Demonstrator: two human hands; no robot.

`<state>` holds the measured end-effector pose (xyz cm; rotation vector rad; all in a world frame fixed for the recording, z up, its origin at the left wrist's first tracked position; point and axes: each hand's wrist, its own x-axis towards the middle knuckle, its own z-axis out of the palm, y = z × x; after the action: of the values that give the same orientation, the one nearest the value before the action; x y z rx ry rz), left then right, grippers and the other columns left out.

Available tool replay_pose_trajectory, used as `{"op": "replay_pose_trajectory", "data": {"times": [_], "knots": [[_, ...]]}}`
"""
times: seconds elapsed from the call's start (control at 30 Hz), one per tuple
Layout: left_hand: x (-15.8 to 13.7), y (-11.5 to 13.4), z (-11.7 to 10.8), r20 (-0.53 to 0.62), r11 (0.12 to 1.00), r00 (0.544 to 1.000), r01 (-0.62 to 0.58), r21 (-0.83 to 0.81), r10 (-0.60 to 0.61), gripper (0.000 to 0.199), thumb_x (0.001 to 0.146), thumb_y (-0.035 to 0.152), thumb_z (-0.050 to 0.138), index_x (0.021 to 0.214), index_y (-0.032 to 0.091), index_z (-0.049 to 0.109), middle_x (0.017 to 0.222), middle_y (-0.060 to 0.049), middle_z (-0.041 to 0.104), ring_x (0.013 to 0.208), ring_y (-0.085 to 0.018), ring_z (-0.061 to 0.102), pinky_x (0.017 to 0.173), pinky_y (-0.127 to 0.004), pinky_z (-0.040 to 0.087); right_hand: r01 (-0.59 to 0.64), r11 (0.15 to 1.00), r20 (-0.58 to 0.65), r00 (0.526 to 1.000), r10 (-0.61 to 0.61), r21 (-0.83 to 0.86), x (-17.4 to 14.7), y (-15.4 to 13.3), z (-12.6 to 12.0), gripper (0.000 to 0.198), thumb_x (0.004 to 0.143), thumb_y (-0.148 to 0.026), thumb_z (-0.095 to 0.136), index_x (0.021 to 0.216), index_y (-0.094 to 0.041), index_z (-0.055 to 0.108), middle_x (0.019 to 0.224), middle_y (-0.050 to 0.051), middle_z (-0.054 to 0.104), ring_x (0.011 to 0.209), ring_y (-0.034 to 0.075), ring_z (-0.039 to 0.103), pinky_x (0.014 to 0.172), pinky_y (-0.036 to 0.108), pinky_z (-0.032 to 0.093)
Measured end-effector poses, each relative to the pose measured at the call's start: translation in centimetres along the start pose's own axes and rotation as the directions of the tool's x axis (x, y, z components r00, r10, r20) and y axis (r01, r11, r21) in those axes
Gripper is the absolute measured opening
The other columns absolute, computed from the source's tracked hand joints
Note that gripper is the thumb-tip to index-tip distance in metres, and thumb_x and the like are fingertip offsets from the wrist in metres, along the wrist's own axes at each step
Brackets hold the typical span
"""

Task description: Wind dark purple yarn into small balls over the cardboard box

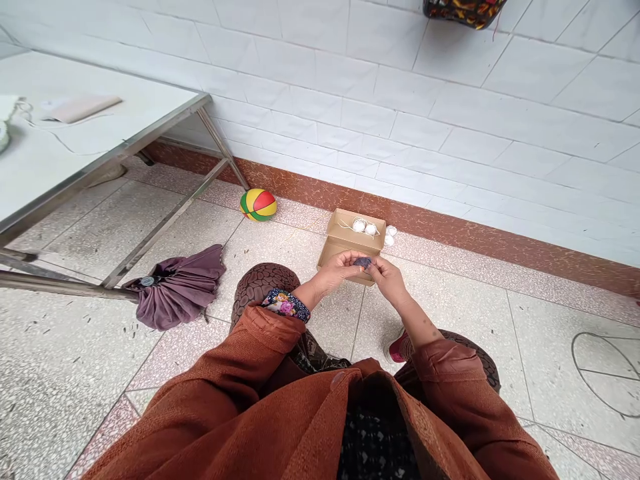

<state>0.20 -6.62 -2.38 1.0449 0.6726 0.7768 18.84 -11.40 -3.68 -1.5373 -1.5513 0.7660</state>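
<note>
Between my two hands is a small dark blue-grey fuzzy piece point(363, 263); it looks like a bit of yarn or wool, but its exact kind is too small to tell. My left hand point(336, 272) pinches it from one side, and my right hand point(389, 280) pinches the other end. Just beyond them an open cardboard box point(345, 218) stands on the floor. White balls of string point(359, 225) with a loose strand lie in its far part. Several more white balls point(390, 233) are on the floor against its right side.
A coloured ball point(258, 205) lies by the wall. At left stands a metal-framed table point(165, 110), with a folded purple umbrella point(185, 287) at its leg. A wire ring frame point(607, 375) is on the floor at right. A dark patterned basket point(465, 10) shows at the top.
</note>
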Motion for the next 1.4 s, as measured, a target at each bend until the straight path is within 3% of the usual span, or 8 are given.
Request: {"op": "replay_pose_trajectory", "data": {"times": [0.2, 0.33, 0.5, 0.6, 0.93, 1.07, 1.27, 1.4], "knots": [[0.5, -0.1, -0.4, -0.157, 0.978, 0.987, 0.018, 0.209, 0.015, 0.033, 0.064, 0.02, 0.086, 0.094, 0.015, 0.073, 0.092, -0.003, 0.074, 0.085, -0.015, 0.065, 0.086, -0.031, 0.049, 0.143, 0.989, 0.14, 0.979, -0.148, 0.043, -0.6, -1.6, -0.5, 0.027, 0.094, -0.047, 0.063, 0.086, -0.024, 0.073, 0.082, 0.003, 0.073, 0.078, 0.021, 0.067, 0.076, 0.034, 0.053], [0.4, -0.3, -0.3, -0.075, 0.95, 0.997, -0.009, 0.313, 0.035, 0.036, 0.061, 0.013, 0.084, 0.095, 0.014, 0.073, 0.086, -0.001, 0.071, 0.079, -0.013, 0.062, 0.079, -0.028, 0.047, 0.168, 0.984, 0.082, 0.981, -0.173, 0.065, -0.4, -2.2, -1.3, 0.026, 0.095, -0.046, 0.064, 0.087, -0.023, 0.074, 0.086, 0.005, 0.075, 0.082, 0.022, 0.068, 0.079, 0.035, 0.053], [0.1, 0.0, 0.0, 0.114, 0.988, 0.993, -0.034, 0.151, 0.017, 0.06, 0.061, 0.014, 0.087, 0.117, 0.018, 0.067, 0.088, 0.001, 0.07, 0.08, -0.012, 0.065, 0.078, -0.027, 0.047, 0.065, 0.995, -0.048, 0.997, -0.062, 0.076, 0.1, -1.4, -1.3, 0.033, 0.094, -0.052, 0.062, 0.082, -0.023, 0.071, 0.081, 0.003, 0.071, 0.076, 0.02, 0.064, 0.075, 0.034, 0.052], [-0.2, 0.6, 0.0, 0.161, 0.998, 0.987, -0.028, 0.056, 0.018, 0.052, 0.067, 0.023, 0.089, 0.115, 0.018, 0.07, 0.1, -0.005, 0.074, 0.091, -0.015, 0.068, 0.086, -0.03, 0.049, -0.005, 0.994, -0.047, 0.999, 0.01, 0.11, 0.1, -0.6, -0.7, 0.035, 0.092, -0.056, 0.06, 0.082, -0.023, 0.069, 0.077, 0.002, 0.068, 0.072, 0.019, 0.061, 0.072, 0.032, 0.05], [-0.7, 0.9, 0.1, 0.099, 0.993, 0.993, 0.072, -0.097, -0.063, 0.044, 0.065, 0.029, 0.095, 0.103, 0.017, 0.076, 0.099, -0.004, 0.075, 0.09, -0.014, 0.066, 0.09, -0.031, 0.048, -0.03, 0.995, 0.042, 0.999, 0.026, 0.096, -0.1, 1.0, 0.8, 0.022, 0.089, -0.042, 0.062, 0.087, -0.024, 0.072, 0.086, 0.002, 0.073, 0.083, 0.021, 0.066, 0.08, 0.034, 0.053], [-0.5, 0.7, 0.0, 0.053, 0.989, 0.998, 0.022, -0.144, -0.015, 0.044, 0.065, 0.028, 0.095, 0.102, 0.018, 0.074, 0.104, -0.004, 0.075, 0.095, -0.014, 0.066, 0.092, -0.03, 0.048, 0.071, 0.997, 0.055, 0.996, -0.071, 0.005, -0.5, 0.8, 0.9, 0.028, 0.094, -0.044, 0.056, 0.079, -0.024, 0.069, 0.082, 0.004, 0.069, 0.082, 0.023, 0.065, 0.078, 0.035, 0.053], [0.1, 0.5, -0.9, -0.083, 0.998, 0.996, -0.024, 0.06, 0.029, 0.036, 0.068, 0.023, 0.087, 0.1, 0.016, 0.072, 0.1, -0.004, 0.075, 0.09, -0.014, 0.066, 0.091, -0.03, 0.048, 0.271, 0.961, 0.104, 0.959, -0.264, -0.06, -1.4, -1.2, -0.4, 0.026, 0.102, -0.042, 0.057, 0.092, -0.025, 0.073, 0.087, 0.006, 0.071, 0.082, 0.022, 0.065, 0.078, 0.035, 0.053], [0.0, 0.6, -1.4, -0.023, 0.968, 0.999, 0.041, 0.249, -0.036, 0.031, 0.072, 0.022, 0.081, 0.101, 0.014, 0.074, 0.093, -0.003, 0.075, 0.083, -0.014, 0.065, 0.085, -0.029, 0.047, 0.295, 0.954, 0.075, 0.954, -0.291, -0.056, -1.2, -1.6, -1.3, 0.028, 0.103, -0.045, 0.058, 0.091, -0.024, 0.072, 0.083, 0.005, 0.07, 0.078, 0.021, 0.064, 0.074, 0.034, 0.053]]}}
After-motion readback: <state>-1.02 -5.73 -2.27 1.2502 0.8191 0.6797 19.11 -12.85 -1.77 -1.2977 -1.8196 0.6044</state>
